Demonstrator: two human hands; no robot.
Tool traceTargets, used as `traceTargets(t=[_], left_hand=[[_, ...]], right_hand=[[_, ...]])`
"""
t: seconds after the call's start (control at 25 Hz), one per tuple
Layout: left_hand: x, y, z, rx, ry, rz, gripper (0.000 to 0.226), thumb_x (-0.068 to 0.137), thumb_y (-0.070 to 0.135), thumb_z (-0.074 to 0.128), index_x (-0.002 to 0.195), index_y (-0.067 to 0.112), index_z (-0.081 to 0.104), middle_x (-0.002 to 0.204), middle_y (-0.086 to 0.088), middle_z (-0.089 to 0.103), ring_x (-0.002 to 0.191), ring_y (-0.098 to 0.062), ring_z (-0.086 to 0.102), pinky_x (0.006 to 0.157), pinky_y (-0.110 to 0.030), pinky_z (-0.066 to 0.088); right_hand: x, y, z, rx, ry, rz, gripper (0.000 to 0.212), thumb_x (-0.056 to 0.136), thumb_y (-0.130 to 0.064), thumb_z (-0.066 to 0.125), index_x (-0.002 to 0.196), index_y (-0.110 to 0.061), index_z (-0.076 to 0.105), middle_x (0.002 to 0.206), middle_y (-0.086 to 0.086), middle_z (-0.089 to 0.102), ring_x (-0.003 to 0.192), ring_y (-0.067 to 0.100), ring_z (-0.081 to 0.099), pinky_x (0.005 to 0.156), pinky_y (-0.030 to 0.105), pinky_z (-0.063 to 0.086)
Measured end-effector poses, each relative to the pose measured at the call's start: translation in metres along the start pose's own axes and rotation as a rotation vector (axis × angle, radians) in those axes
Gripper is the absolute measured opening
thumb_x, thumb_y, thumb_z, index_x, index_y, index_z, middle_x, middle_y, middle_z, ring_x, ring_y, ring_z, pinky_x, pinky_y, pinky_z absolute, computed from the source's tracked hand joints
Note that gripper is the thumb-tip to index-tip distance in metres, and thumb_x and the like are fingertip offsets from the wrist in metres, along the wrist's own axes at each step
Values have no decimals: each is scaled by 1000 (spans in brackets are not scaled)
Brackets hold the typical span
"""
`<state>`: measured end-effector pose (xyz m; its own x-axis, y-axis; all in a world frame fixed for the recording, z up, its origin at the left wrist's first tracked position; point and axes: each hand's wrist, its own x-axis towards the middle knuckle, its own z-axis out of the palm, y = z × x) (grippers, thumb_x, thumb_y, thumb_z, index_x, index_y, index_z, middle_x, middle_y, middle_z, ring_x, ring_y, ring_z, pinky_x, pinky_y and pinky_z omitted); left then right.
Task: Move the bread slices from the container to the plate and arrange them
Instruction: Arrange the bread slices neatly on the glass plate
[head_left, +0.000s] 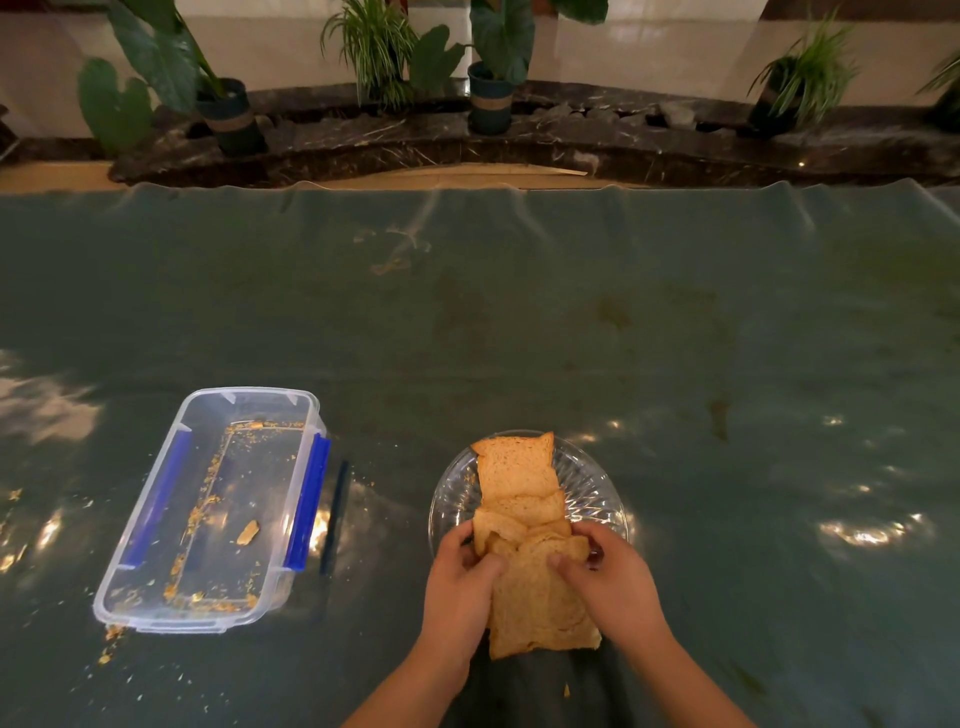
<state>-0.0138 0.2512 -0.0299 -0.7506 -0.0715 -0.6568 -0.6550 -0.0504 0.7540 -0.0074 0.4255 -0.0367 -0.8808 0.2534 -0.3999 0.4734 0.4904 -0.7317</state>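
Observation:
Several brown bread slices (519, 483) lie overlapped in a row across a clear glass plate (587, 483) at the near middle of the table. The nearest slice (540, 608) hangs over the plate's near rim toward me. My left hand (460, 592) grips the left side of the near slices. On their right side, my right hand (613, 577) pinches them with thumb on top. The clear plastic container (156, 519) with blue clips stands to the left, holding only crumbs and one small bread scrap (248, 532).
The table (519, 312) is covered in a dark green plastic sheet. Crumbs (111, 644) are scattered near the container's front corner. A dark stick-like object (335, 514) lies just right of the container. Potted plants (491, 93) stand on a dark ledge beyond the far edge.

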Motion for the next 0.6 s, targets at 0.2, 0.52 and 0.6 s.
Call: traceTargets(t=[0.2,0.52,0.6], left_hand=[[0,-12,-4,62,17,-19,41,82,10,66,114,35,61,99,5,77,93,-13,72,87,-43,58],[14,10,-1,101,33,-57,54,85,18,65,137,21,51,107,2,67,97,-15,64,82,-36,52],[21,20,2,61,54,-40,53,88,17,63,139,19,49,97,5,66,88,-10,62,75,-31,49]], right_hand=[[-5,10,5,-27,-4,29,31,75,-34,76,104,-33,65,97,-13,68,83,3,63,71,26,52],[2,4,4,-102,-48,85,25,73,-46,71,95,-41,59,91,-17,63,76,-2,60,59,19,41],[7,0,2,-15,-7,98,21,75,-47,71,90,-45,56,91,-20,64,80,-3,60,63,20,43]])
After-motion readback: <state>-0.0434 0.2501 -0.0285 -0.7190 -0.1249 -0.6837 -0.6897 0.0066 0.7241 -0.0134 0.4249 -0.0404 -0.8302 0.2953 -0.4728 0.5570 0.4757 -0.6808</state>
